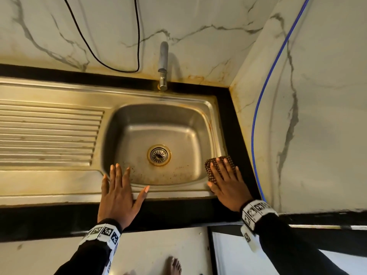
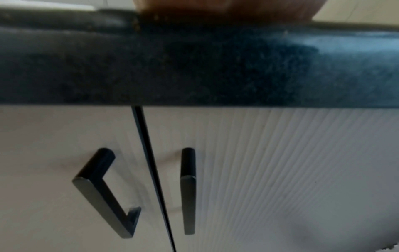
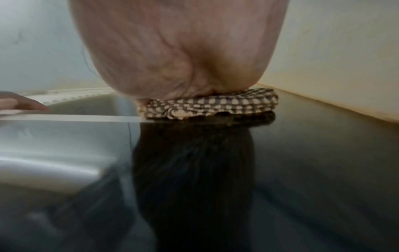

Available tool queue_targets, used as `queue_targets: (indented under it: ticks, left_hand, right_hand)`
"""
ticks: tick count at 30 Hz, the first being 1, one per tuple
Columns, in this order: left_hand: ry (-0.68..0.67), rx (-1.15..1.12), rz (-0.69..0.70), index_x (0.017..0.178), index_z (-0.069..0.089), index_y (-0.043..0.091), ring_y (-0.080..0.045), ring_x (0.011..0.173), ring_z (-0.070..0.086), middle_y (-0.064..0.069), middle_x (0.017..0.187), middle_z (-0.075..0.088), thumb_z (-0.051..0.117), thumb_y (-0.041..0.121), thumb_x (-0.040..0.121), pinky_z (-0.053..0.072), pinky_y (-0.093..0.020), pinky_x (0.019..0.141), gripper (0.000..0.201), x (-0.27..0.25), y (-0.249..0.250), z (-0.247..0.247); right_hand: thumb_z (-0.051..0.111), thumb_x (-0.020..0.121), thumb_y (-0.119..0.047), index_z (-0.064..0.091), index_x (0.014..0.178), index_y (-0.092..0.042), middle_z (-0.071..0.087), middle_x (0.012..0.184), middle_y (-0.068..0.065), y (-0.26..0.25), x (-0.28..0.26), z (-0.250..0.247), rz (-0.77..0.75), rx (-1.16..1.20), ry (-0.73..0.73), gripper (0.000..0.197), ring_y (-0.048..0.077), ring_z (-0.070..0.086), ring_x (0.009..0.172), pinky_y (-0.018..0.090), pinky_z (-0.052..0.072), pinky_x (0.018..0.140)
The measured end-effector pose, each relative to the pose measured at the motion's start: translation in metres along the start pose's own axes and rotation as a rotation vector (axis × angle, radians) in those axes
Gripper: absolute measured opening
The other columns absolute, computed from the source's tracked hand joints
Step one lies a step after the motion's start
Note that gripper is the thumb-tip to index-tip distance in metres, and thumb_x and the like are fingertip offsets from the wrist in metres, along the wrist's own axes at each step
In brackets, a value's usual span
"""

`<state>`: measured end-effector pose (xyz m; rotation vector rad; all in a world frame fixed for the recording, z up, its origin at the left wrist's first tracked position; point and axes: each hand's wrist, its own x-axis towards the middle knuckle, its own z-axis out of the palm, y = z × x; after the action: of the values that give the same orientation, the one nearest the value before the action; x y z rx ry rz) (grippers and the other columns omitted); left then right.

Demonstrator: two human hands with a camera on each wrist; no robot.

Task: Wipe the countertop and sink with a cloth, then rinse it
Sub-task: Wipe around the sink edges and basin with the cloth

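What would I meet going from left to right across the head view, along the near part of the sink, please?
Ribbed drainboard → left hand → drain strainer → checked cloth under the right hand → blue hose.

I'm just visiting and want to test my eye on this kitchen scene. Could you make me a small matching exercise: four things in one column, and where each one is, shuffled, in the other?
Things
1. checked cloth
2. tap
3. drain strainer
4. left hand

Places
A. at the bottom of the sink bowl
B. flat on the sink's front rim, fingers spread
C. under the right hand, at the sink's right edge
D. at the back of the sink, by the marble wall

Right pairs: 1-C, 2-D, 3-A, 4-B
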<state>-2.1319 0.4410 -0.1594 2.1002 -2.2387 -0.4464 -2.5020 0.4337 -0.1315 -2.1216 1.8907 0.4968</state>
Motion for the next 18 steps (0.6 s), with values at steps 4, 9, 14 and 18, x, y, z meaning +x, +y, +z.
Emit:
queue_targets:
  ticks: [4, 9, 14, 18]
  left_hand:
    - [-0.018, 0.021, 0.004, 0.162, 0.019, 0.011, -0.029, 0.158, -0.004, -0.017, 0.170, 0.004, 0.010, 0.081, 0.094, 0.011, -0.053, 0.128, 0.098, 0.000, -0.001, -0.001]
    - [-0.006, -0.008, -0.012, 0.162, 0.020, 0.012, -0.028, 0.159, -0.004, -0.016, 0.170, 0.004, 0.012, 0.080, 0.094, 0.010, -0.052, 0.128, 0.096, 0.004, -0.005, 0.003]
    - [0.023, -0.042, -0.005, 0.163, 0.011, 0.010, -0.028, 0.159, -0.002, -0.016, 0.170, 0.006, 0.017, 0.083, 0.093, 0.010, -0.052, 0.128, 0.101, 0.006, -0.007, 0.008]
    - [0.009, -0.043, -0.024, 0.163, 0.004, 0.010, -0.027, 0.159, -0.004, -0.015, 0.170, 0.003, 0.014, 0.083, 0.093, 0.010, -0.052, 0.128, 0.102, 0.004, -0.005, 0.005]
  right_hand:
    - [-0.005, 0.090, -0.071, -0.009, 0.161, -0.028, -0.023, 0.167, -0.002, 0.008, 0.081, -0.033, 0.043, -0.037, 0.005, 0.083, 0.023, -0.025, 0.153, 0.055, -0.007, 0.124]
    - [0.029, 0.097, -0.069, -0.003, 0.162, -0.021, -0.013, 0.170, 0.004, 0.031, 0.196, -0.080, 0.082, -0.089, 0.042, 0.087, 0.025, -0.013, 0.156, 0.056, -0.001, 0.124]
    - [0.028, 0.097, -0.072, -0.008, 0.161, -0.015, -0.020, 0.168, 0.005, 0.035, 0.248, -0.112, 0.098, -0.092, 0.009, 0.093, 0.027, -0.014, 0.156, 0.054, -0.003, 0.124]
    - [0.020, 0.099, -0.066, -0.005, 0.162, -0.014, -0.015, 0.169, 0.007, 0.026, 0.207, -0.092, 0.092, -0.074, 0.010, 0.085, 0.030, -0.013, 0.156, 0.056, 0.001, 0.125]
